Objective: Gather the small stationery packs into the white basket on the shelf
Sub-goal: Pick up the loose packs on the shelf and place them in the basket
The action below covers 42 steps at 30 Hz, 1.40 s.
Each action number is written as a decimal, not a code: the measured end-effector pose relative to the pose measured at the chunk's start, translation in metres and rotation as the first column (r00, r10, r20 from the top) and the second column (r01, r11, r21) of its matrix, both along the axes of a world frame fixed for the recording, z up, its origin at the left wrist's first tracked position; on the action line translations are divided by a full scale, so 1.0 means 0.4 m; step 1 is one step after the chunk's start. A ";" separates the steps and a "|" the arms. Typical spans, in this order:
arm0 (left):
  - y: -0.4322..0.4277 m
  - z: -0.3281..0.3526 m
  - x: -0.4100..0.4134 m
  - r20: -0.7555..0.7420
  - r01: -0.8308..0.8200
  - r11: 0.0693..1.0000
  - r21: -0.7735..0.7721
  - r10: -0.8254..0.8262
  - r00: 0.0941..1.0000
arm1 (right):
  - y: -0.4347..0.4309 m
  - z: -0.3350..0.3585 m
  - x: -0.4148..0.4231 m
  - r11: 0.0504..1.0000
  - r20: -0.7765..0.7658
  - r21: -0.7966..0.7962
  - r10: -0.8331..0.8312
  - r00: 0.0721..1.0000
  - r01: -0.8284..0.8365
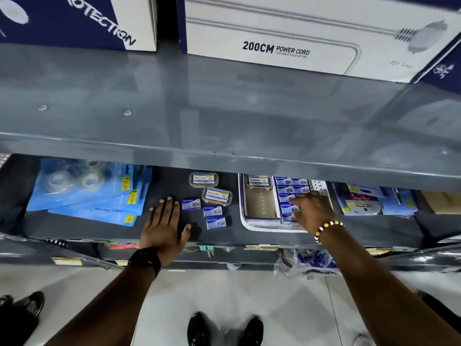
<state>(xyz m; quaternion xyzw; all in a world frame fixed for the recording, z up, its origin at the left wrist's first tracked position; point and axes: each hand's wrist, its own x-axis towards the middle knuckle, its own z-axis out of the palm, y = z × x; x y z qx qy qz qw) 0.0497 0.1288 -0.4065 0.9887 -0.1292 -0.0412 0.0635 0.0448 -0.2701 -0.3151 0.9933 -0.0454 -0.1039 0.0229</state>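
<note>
Three small blue-and-white stationery packs [216, 223] lie loose on the dark shelf, left of the white basket [242, 208]. Two clear lidded boxes [216, 196] with red-lettered labels sit just behind them. Inside the basket, several more blue packs [292, 187] stand in rows at its right side and one clear box [258, 181] rests at the back. My right hand [313, 211] is in the basket, fingers curled on the blue packs there. My left hand [163, 224] lies flat and spread on the shelf, left of the loose packs, holding nothing.
Blue tape blister packs [87, 191] are stacked at the left of the shelf. More hanging packs [369, 199] lie right of the basket. A grey upper shelf [224, 116] overhangs, carrying large boxes [274, 33]. My shoes [224, 330] are on the floor below.
</note>
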 end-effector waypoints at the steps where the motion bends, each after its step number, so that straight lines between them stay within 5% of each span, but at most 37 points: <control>1: 0.001 -0.002 0.000 0.002 0.001 1.000 0.005 -0.001 1.000 | 0.002 -0.004 0.001 1.000 0.014 -0.002 0.003 1.000 -0.002; 7: 0.000 -0.003 -0.002 0.012 -0.010 1.000 0.010 0.010 1.000 | 0.022 0.013 -0.006 0.981 0.160 0.191 -0.023 0.987 -0.008; 12: 0.002 -0.010 0.002 0.007 -0.020 1.000 -0.018 0.020 1.000 | 0.165 0.049 -0.013 0.901 0.426 0.358 0.075 0.902 -0.244; 21: 0.004 -0.016 0.001 -0.004 -0.028 1.000 0.002 0.028 1.000 | 0.407 -0.001 -0.005 0.839 0.149 0.153 0.503 0.851 -0.523; 26: -0.001 -0.010 -0.001 0.027 -0.034 0.998 -0.043 0.036 0.999 | 0.469 -0.031 -0.003 0.899 -0.030 -0.014 0.437 0.899 -0.437; 36: 0.000 -0.016 -0.003 0.067 -0.029 0.998 -0.055 0.033 0.997 | 0.456 -0.040 -0.028 0.905 0.067 -0.034 0.426 0.902 -0.425; 42: 0.004 -0.030 0.001 0.044 -0.039 0.999 -0.037 0.041 0.998 | 0.357 0.029 -0.055 0.922 0.417 0.145 0.273 0.867 -0.360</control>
